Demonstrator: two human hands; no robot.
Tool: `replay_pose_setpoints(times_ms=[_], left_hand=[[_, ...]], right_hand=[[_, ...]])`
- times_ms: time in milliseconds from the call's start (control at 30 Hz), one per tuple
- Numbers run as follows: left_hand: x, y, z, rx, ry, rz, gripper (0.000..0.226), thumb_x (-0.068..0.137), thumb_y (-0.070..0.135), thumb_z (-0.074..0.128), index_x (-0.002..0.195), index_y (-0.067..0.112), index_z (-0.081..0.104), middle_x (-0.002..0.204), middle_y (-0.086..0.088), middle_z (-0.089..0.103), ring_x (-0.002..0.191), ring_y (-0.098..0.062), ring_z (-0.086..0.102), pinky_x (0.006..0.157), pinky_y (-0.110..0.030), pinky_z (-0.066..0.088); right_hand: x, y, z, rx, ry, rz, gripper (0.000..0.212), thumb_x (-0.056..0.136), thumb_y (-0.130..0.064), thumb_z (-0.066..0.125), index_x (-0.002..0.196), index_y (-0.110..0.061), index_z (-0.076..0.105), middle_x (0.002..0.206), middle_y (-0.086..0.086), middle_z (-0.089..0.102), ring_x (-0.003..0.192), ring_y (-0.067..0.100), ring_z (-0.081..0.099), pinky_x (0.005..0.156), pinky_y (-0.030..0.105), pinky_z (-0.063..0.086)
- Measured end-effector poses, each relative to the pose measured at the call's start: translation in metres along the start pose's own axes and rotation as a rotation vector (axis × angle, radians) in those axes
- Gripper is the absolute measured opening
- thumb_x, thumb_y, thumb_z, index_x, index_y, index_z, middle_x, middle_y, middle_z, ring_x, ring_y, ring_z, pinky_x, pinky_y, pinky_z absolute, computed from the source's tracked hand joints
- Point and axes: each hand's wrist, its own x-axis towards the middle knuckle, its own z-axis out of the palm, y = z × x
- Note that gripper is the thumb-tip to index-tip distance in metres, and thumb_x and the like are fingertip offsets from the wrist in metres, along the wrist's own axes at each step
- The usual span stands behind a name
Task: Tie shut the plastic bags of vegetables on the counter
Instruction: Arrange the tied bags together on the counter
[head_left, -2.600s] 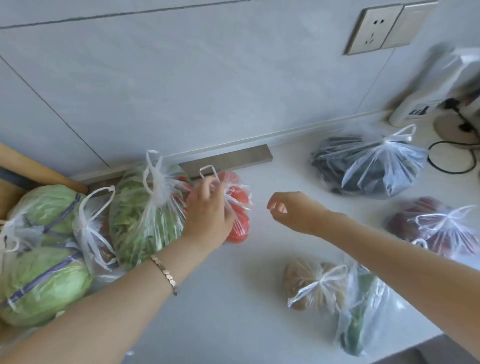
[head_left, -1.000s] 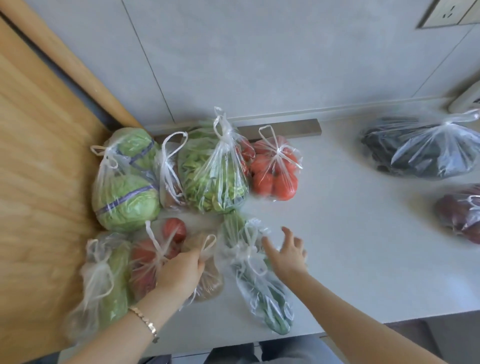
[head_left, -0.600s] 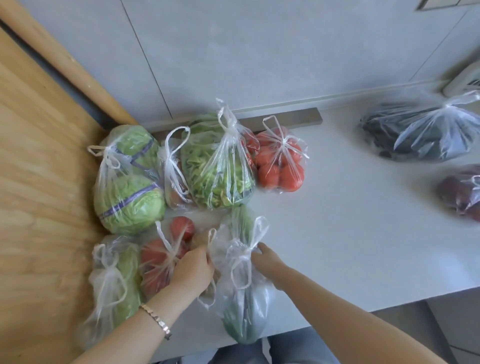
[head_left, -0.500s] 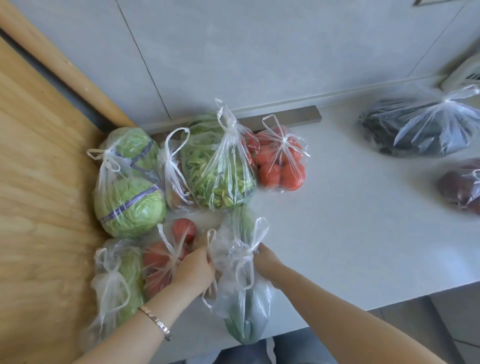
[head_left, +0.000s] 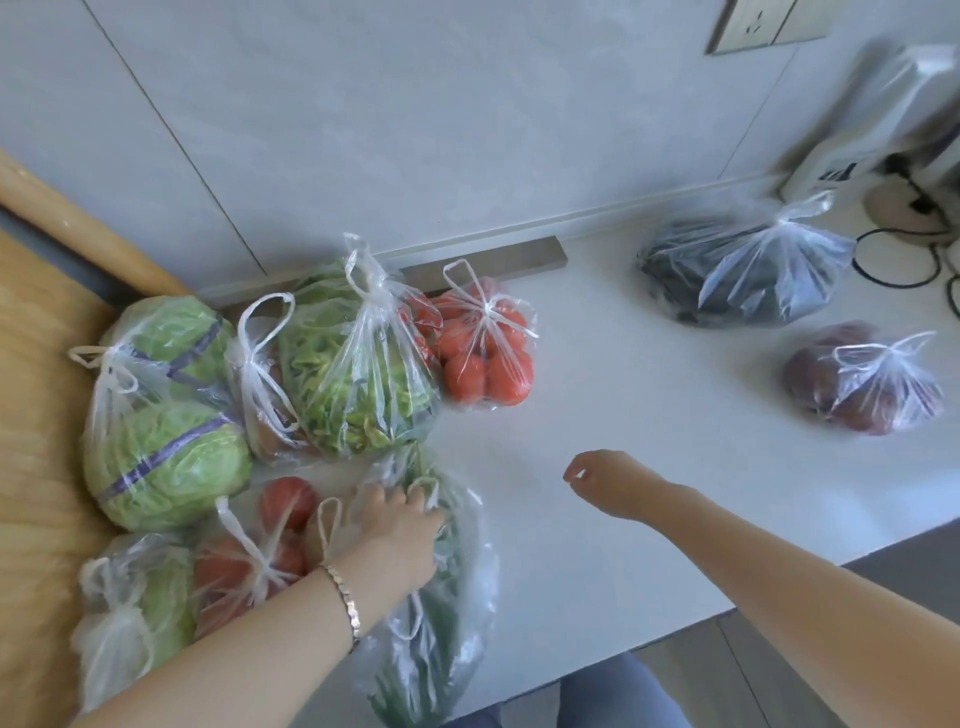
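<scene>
Pale green cabbages banded purple; red tomatoes; white counter.

Left grip clutches fingers-down, right grip hovers loosely curled

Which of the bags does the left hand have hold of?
The bag of long green vegetables at the counter's front edge: the left hand grips its top. No other bag is in a hand.

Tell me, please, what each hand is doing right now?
Left hand: on the green vegetable bag; grip cannot be told.
Right hand: loosely curled, holding nothing.
</scene>
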Motion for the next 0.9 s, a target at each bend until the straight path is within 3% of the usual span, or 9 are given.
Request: replay_pose_setpoints(times_ms=[133, 267, 400, 467, 600, 733, 900], left_hand=[[0.027, 0.031, -0.044, -0.174, -0.037, -0.125, 0.044, 0.090, 0.038, 0.040, 0.129, 0.020, 0.048, 0.138, -0.006, 0.050, 0.128, -0.027, 0.045, 0.107, -0.041, 0.029], [0.060, 0.065, -0.108, -0.368, 0.190, -0.171, 0.036, 0.092, 0.035, 0.038, 0.119, 0.017, 0.054, 0.126, -0.005, 0.058, 0.117, -0.025, 0.054, 0.093, -0.031, 0.039], [0.095, 0.103, -0.161, -0.622, 0.299, -0.151, 0.020, 0.091, 0.029, 0.040, 0.094, 0.017, 0.056, 0.110, -0.003, 0.064, 0.100, -0.024, 0.058, 0.074, -0.027, 0.039], [0.110, 0.116, -0.176, -0.665, 0.324, -0.172, 0.013, 0.090, 0.027, 0.041, 0.083, 0.020, 0.050, 0.105, -0.003, 0.065, 0.093, -0.024, 0.058, 0.069, -0.026, 0.036], [0.127, 0.137, -0.187, -0.704, 0.343, -0.234, 0.012, 0.088, 0.024, 0.041, 0.079, 0.020, 0.047, 0.102, -0.003, 0.065, 0.094, -0.024, 0.059, 0.068, -0.025, 0.034], [0.127, 0.143, -0.185, -0.733, 0.307, -0.281, 0.010, 0.088, 0.022, 0.042, 0.081, 0.020, 0.050, 0.101, -0.001, 0.065, 0.086, -0.022, 0.056, 0.070, -0.025, 0.036], [0.117, 0.132, -0.172, -0.763, 0.284, -0.358, 0.012, 0.088, 0.020, 0.042, 0.082, 0.021, 0.053, 0.102, -0.002, 0.065, 0.092, -0.024, 0.058, 0.074, -0.027, 0.041]], right_hand=[[0.008, 0.062, -0.053, -0.065, 0.087, 0.009, 0.027, 0.090, -0.022, 0.045, 0.111, -0.023, 0.062, 0.114, 0.000, 0.061, 0.097, 0.017, 0.057, 0.080, 0.022, 0.042], [0.022, 0.138, -0.117, -0.186, 0.312, 0.029, 0.031, 0.087, -0.020, 0.052, 0.117, -0.021, 0.059, 0.125, 0.005, 0.051, 0.117, 0.023, 0.049, 0.101, 0.032, 0.039], [0.036, 0.216, -0.188, -0.339, 0.428, 0.141, 0.045, 0.079, -0.008, 0.055, 0.123, -0.015, 0.054, 0.130, 0.010, 0.045, 0.123, 0.030, 0.041, 0.104, 0.041, 0.037], [0.045, 0.243, -0.213, -0.446, 0.400, 0.207, 0.050, 0.078, -0.014, 0.061, 0.127, -0.015, 0.050, 0.129, 0.009, 0.043, 0.123, 0.029, 0.040, 0.104, 0.039, 0.037], [0.062, 0.277, -0.235, -0.690, 0.190, 0.303, 0.066, 0.080, -0.034, 0.063, 0.137, -0.018, 0.036, 0.138, 0.003, 0.038, 0.128, 0.022, 0.039, 0.104, 0.035, 0.033], [0.072, 0.290, -0.230, -0.898, 0.218, 0.176, 0.044, 0.087, -0.019, 0.052, 0.131, -0.018, 0.047, 0.131, 0.003, 0.044, 0.123, 0.022, 0.045, 0.100, 0.034, 0.040], [0.072, 0.289, -0.237, -0.881, 0.159, 0.086, 0.033, 0.089, -0.005, 0.043, 0.117, -0.013, 0.057, 0.121, 0.003, 0.059, 0.114, 0.022, 0.057, 0.090, 0.033, 0.051]])
